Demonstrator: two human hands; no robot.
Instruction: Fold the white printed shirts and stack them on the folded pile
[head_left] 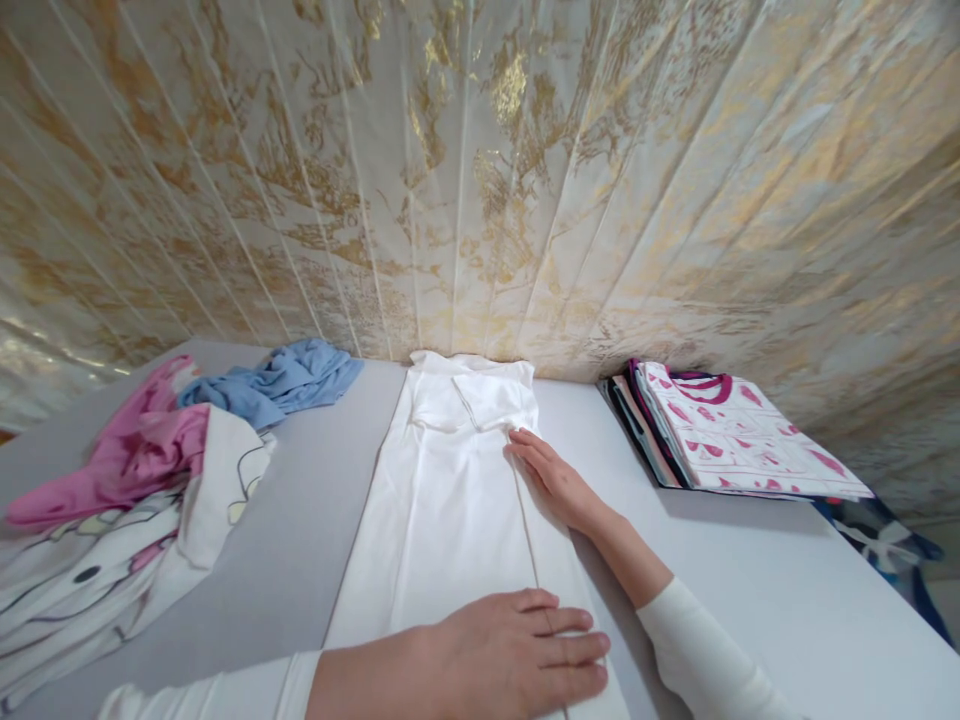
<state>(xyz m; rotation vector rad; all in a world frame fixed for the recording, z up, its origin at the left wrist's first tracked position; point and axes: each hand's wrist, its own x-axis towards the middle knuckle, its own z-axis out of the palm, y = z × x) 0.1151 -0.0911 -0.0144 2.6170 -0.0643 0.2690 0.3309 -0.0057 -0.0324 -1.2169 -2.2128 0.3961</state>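
A long white garment (pixel 465 500) lies on the table, its sides turned inward into a narrow strip. Its far end is bunched and layered near the wall side. Across the near part of the cloth, my left hand (pixel 517 650) rests flat with its fingers stretched to the right. Farther up, my right hand (pixel 555 480) lies with extended fingers on the right-hand folded edge, just below the layered top part. Neither hand grasps the fabric. The garment's near end runs out of view at the bottom.
Left on the table (pixel 300 510) lie a crumpled pink cloth (pixel 142 450), a blue cloth (pixel 285 380) and a white printed cloth (pixel 150 570). A stack of folded clothes (pixel 735 430) stands at right, beside dark blue patterned fabric (pixel 885 540). A gold-patterned curtain (pixel 465 200) hangs behind.
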